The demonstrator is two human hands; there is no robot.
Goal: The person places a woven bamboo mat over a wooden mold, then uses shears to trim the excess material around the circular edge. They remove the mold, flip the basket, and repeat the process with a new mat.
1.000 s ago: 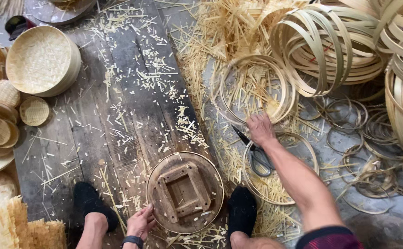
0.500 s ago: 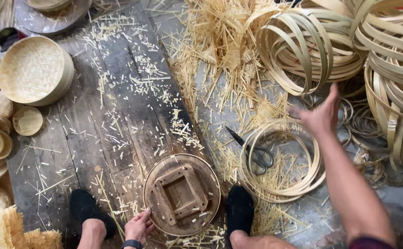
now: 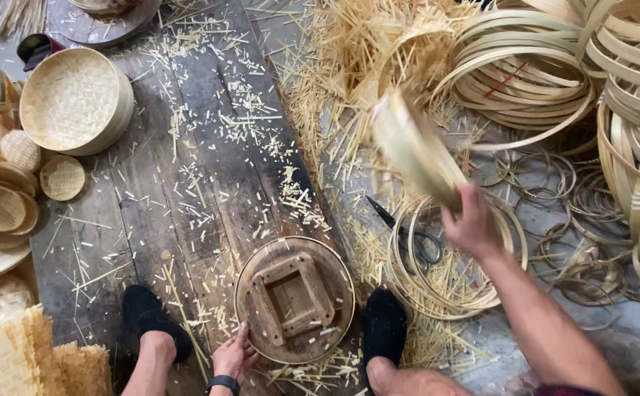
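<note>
Fingers of the right hand [image 3: 472,224], right of centre, close around a blurred bamboo hoop [image 3: 415,150] lifted over the coiled rings [image 3: 444,264] and scissors [image 3: 408,235]. At the lower middle, the left hand [image 3: 233,356] rests with fingers loosely spread against the rim of a round wooden form [image 3: 294,299] on the dark plank [image 3: 173,191], between two black-socked feet [image 3: 148,312].

Pale tan bamboo hoop [image 3: 415,150], black scissors [image 3: 408,233]

The right hand [image 3: 472,226], empty and reaching toward the stacked hoops a moment ago, now grips a bamboo hoop [image 3: 415,150] (blurred, tilted) lifted above the scissors [image 3: 408,233].
</note>
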